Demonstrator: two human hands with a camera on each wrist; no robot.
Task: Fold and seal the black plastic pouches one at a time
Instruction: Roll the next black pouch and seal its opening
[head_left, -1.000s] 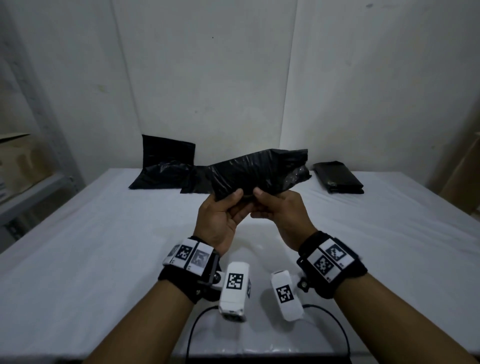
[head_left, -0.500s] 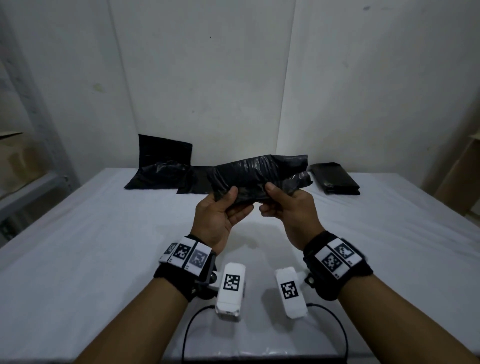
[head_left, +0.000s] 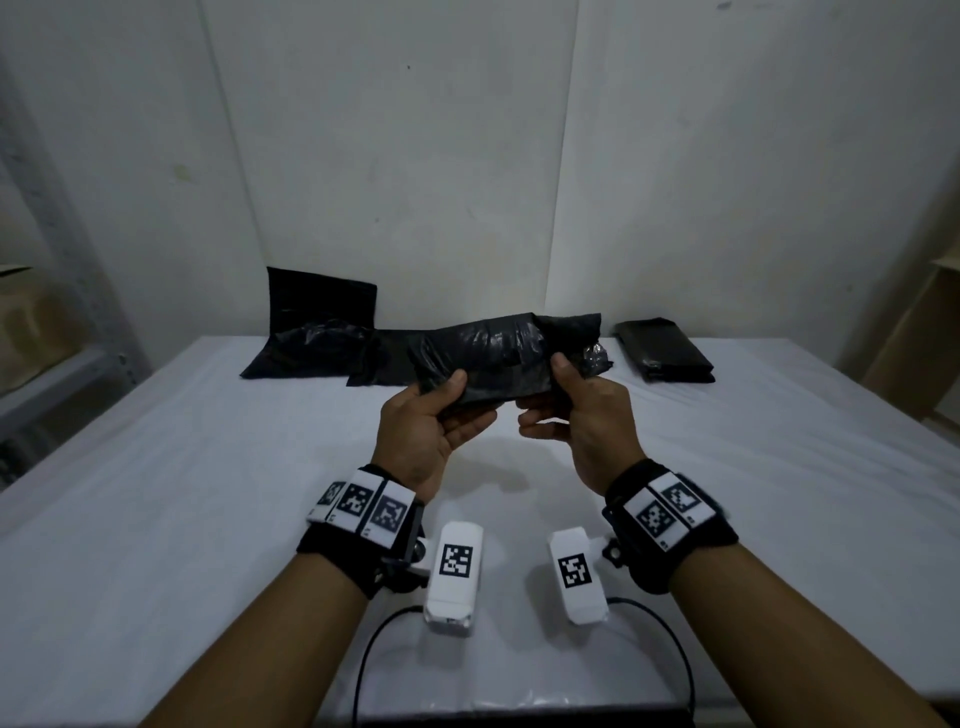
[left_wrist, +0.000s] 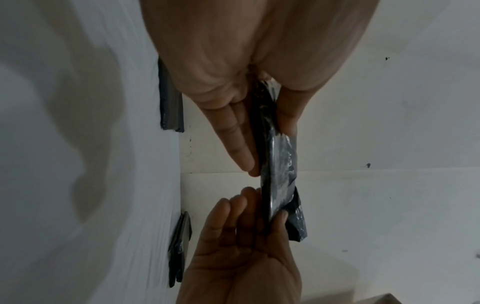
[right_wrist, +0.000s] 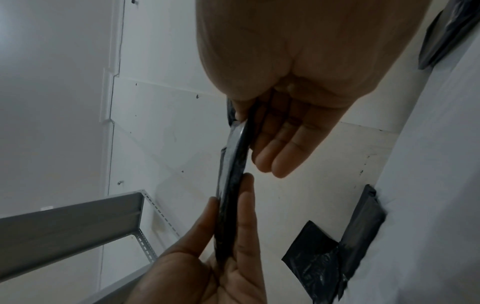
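Two hands hold one black pouch (head_left: 498, 353) in the air above the white counter (head_left: 156, 493) in the head view. The left hand (head_left: 426, 431) pinches the pouch's left end, thumb on top and fingers beneath; the right hand (head_left: 576, 415) pinches its right end the same way. The pouch looks partly folded into a long band, with a loose crinkled flap past the right thumb. Behind the held pouch, against the wall, lie loose unfolded pouches (head_left: 317, 338); to the right of the held pouch sits a neat stack of folded pouches (head_left: 665, 351).

From the left wrist, the held pouch (left_wrist: 280, 164) shows edge-on, clamped between the left thumb and flat fingers (left_wrist: 233, 131), with the right hand (left_wrist: 241, 257) gripping its far end.

From the right wrist, the pouch (right_wrist: 233, 164) is again a thin dark edge. The right fingers (right_wrist: 283, 148) lie straight beside it, and whether they press the film here is hard to tell. The left hand (right_wrist: 207, 257) grips the other end.

The risk, as I judge it, is the slick film springing open or slipping, since the hold is only at the edges and the flap hangs free; a skewed fold would leave the seal crooked.
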